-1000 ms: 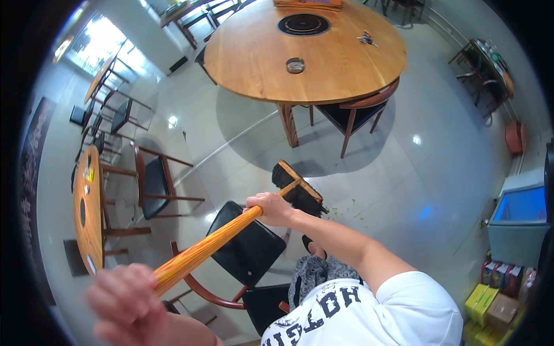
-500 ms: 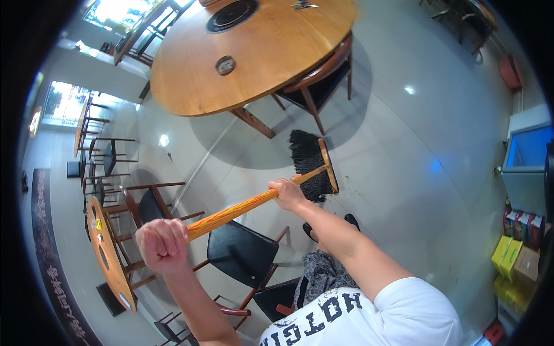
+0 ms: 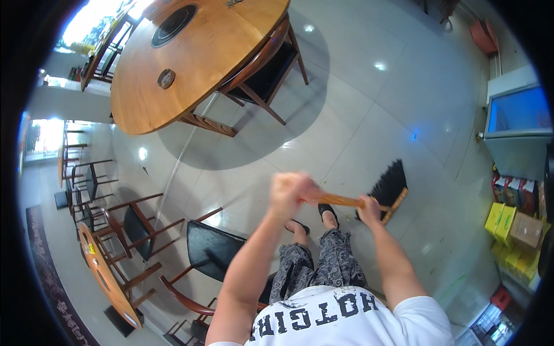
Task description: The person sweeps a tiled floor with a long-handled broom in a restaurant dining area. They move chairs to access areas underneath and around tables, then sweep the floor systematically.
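Observation:
A long-handled broom crosses in front of me, its orange-brown wooden handle (image 3: pixel 341 199) slanting slightly down to the right. My left hand (image 3: pixel 293 193), somewhat blurred, is closed round the handle's upper end. Closer to the head, my right hand (image 3: pixel 371 209) grips the lower part of the handle. The broom's black bristles (image 3: pixel 390 183) fan out from a wooden crosspiece (image 3: pixel 396 206) over the pale tiled floor (image 3: pixel 337 141), right of my feet. A few tiny crumbs lie near my shoes.
A round wooden table (image 3: pixel 202 63) with an ashtray (image 3: pixel 166 78) stands far left, a dark-seated chair (image 3: pixel 265 72) tucked beside it. Another black chair (image 3: pixel 213 248) is close on my left. Along the right edge are a glass-topped freezer (image 3: pixel 516 115) and stacked yellow boxes (image 3: pixel 500 224).
The broom head has swept from the middle to the right across the floor. Both hands have travelled right with the handle, the left one farthest. My view has shifted right too.

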The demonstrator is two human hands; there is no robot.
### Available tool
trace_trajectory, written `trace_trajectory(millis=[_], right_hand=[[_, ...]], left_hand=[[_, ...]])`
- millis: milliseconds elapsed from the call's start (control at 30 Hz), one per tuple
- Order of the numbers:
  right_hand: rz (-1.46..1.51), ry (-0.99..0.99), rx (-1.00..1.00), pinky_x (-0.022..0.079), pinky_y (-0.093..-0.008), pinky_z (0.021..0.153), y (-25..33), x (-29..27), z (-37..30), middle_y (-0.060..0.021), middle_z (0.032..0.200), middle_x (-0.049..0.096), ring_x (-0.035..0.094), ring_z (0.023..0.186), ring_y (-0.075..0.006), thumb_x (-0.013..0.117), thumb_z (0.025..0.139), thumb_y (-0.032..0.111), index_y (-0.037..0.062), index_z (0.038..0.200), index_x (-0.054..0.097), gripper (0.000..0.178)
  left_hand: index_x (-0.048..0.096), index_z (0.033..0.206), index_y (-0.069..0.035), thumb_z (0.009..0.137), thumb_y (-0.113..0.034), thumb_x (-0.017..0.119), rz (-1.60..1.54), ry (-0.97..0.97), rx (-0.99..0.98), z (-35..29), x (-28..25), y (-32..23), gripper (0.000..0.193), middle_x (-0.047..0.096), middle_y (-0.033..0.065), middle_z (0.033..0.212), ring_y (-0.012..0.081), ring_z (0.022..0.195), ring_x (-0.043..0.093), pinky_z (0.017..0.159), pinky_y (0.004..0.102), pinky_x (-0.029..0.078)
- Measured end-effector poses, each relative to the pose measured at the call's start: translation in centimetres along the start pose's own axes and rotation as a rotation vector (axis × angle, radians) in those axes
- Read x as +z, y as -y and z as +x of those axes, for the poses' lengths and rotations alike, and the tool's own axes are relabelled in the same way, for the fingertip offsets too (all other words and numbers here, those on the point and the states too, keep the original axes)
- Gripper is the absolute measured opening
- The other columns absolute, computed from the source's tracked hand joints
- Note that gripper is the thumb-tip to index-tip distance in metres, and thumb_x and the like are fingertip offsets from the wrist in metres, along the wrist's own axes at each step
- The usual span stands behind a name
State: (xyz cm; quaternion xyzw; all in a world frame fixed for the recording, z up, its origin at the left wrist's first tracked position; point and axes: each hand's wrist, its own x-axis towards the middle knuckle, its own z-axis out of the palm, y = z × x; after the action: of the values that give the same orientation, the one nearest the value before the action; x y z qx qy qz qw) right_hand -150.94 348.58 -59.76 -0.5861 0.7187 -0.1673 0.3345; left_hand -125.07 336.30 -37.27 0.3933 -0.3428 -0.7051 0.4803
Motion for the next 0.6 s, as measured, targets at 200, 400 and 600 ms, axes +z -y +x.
trace_trajectory(millis=[200, 400, 600], right_hand=[[-0.123, 0.02, 0.019, 0.04, -0.0463, 0.076, -1.4, -2.9, -2.9, -0.0122, 0.072, 0.063, 0.059, 0.075, -0.0381, 0.062, 0.073, 0.0, 0.0117, 0.076, 0.058, 0.013], [-0.087, 0.114, -0.254, 0.042, -0.0441, 0.072, 6.4, -0.3, -1.2, -0.0138, 0.072, 0.062, 0.059, 0.074, -0.0375, 0.063, 0.072, 0.001, 0.0074, 0.073, 0.058, 0.009], [0.022, 0.446, -0.5, 0.046, -0.0424, 0.066, 15.8, 8.8, 0.1, -0.016, 0.073, 0.061, 0.06, 0.073, -0.0376, 0.065, 0.074, 0.005, 0.0046, 0.074, 0.058, 0.007]], left_hand=[[0.044, 0.057, -0.002, 0.098, -0.013, 0.049, -0.179, -0.001, 0.014, -2.7, -1.3, -0.3, 0.043, 0.05, 0.004, 0.057, 0.0129, 0.053, 0.052, 0.063, 0.0319, 0.05], [0.049, 0.06, 0.0, 0.094, -0.006, 0.046, 0.051, -0.055, 0.141, -10.3, -4.7, -5.9, 0.035, 0.054, 0.005, 0.058, 0.0144, 0.054, 0.052, 0.061, 0.029, 0.047], [0.054, 0.062, 0.003, 0.09, -0.004, 0.048, 0.284, -0.368, 0.331, -21.8, -10.0, -9.1, 0.03, 0.056, 0.0082, 0.058, 0.0168, 0.055, 0.055, 0.061, 0.029, 0.049]])
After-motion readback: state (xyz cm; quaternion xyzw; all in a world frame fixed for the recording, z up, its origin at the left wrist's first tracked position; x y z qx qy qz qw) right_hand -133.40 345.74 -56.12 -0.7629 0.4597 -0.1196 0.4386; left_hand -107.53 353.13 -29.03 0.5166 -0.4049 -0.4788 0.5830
